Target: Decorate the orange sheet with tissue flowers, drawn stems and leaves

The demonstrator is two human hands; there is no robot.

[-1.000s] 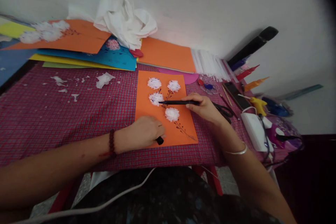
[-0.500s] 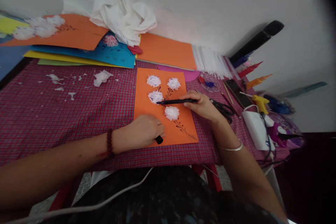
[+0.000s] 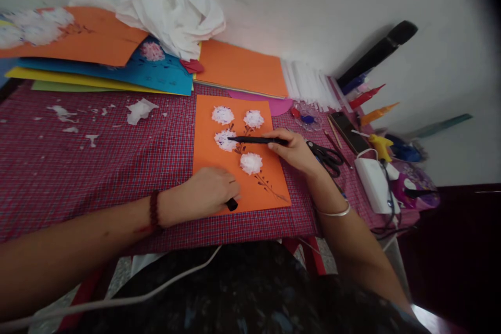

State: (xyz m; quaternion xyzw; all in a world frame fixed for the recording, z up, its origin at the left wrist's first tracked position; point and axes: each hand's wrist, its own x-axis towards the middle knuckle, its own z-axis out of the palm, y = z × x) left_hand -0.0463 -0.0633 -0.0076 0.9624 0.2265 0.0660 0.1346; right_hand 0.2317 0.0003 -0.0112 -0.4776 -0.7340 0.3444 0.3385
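Observation:
An orange card (image 3: 207,159) lies on the red checked tablecloth (image 3: 97,167). Several white fluffy paper flowers with dark drawn stems sit on the card; one flower (image 3: 251,163) is nearest me. My right hand (image 3: 295,150) grips a black pen (image 3: 254,140), its tip touching the middle-left flower (image 3: 224,140). My left hand (image 3: 209,191) rests closed on the card's lower left, with the black pen cap (image 3: 231,204) sticking out of its fingers.
Black scissors (image 3: 326,155), a phone (image 3: 346,125), a white charger box (image 3: 376,182), a yellow glue gun (image 3: 378,145) and glue bottles lie to the right. Coloured paper sheets (image 3: 117,70) and crumpled white tissue (image 3: 172,10) sit at the back; tissue scraps (image 3: 139,110) lie left.
The view has shifted a little, so everything sits slightly lower left. The pen tip stays on the middle-left flower; both hands keep their grip and place.

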